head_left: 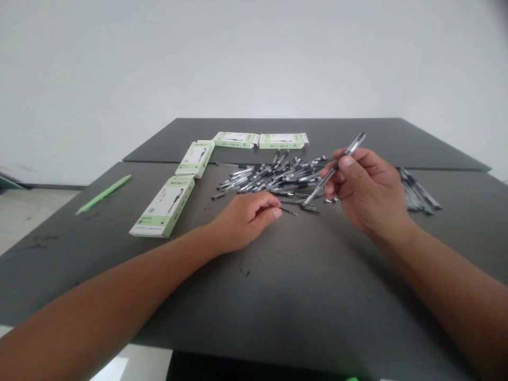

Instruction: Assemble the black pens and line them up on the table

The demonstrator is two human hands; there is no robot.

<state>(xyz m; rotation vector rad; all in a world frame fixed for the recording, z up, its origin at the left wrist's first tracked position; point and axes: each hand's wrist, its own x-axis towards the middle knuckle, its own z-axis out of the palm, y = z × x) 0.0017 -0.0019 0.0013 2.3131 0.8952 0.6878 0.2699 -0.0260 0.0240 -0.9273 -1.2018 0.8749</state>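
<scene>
Raised over the table, my right hand (369, 188) pinches a clear gel pen (354, 144) with a black grip, tilted with its lower end toward the left. My left hand (250, 219) rests low near the tabletop, thumb and fingers closed. From its fingertips a thin dark pen refill (289, 211) sticks out to the right, its tip pointing away from the hand. Just behind both hands lies a loose pile of clear and black pens (273, 174). A smaller group of pens (418, 193) lies to the right, partly behind my right hand.
Green and white pen boxes lie at left, a near box (162, 209) and another box (196, 159) behind it. At the back are two more, a left box (236, 138) and a right box (283, 141). A green pen (105, 193) lies far left on the dark table (278, 296).
</scene>
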